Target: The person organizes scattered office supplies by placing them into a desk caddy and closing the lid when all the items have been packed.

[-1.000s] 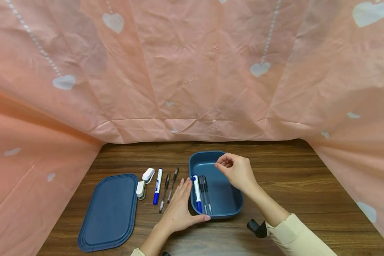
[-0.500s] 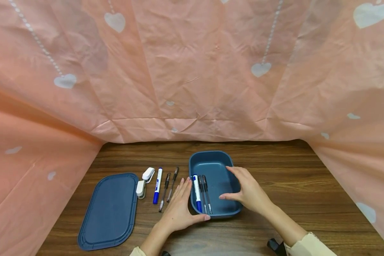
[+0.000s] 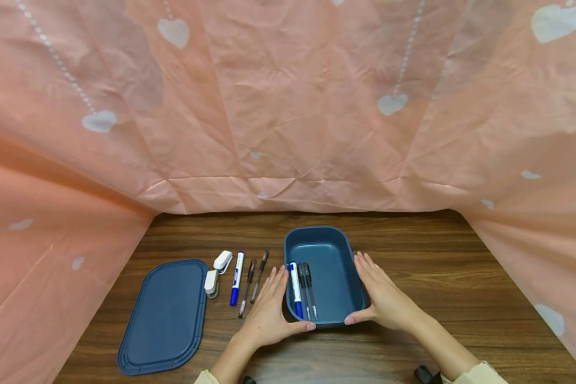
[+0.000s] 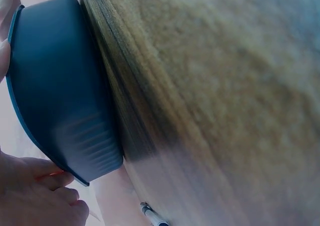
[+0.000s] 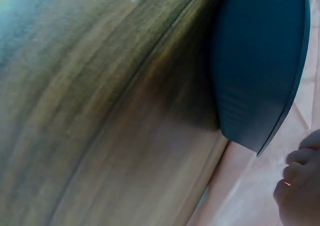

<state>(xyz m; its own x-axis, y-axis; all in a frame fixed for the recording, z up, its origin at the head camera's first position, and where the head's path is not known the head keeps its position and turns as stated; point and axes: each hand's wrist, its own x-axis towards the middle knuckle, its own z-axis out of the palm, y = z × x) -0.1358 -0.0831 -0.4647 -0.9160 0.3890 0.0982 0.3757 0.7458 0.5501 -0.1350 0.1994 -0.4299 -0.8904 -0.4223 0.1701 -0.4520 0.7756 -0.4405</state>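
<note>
A blue open box (image 3: 333, 285) stands on the wooden table in the head view. Along its left inner wall lie a white marker (image 3: 295, 288) with a blue cap and two black gel pens (image 3: 310, 290). My left hand (image 3: 265, 317) rests against the box's left side, fingers straight, thumb on the near rim. On the other side my right hand (image 3: 388, 300) touches the right wall with extended fingers, its thumb at the near right corner. Both wrist views show the box's outer wall (image 4: 60, 81) close up, with part of each hand beside its rim.
Left of the box, two more gel pens (image 3: 247, 288), another marker (image 3: 237, 278) and two small white staplers (image 3: 212, 284) lie on the table. Farther left is a flat blue lid (image 3: 165, 314). A pink curtain (image 3: 288, 133) surrounds the table at the back and sides.
My right hand, its fingertips together over the box a second ago, has spread its fingers and come down to the right side. The left hand and the pens stay put.
</note>
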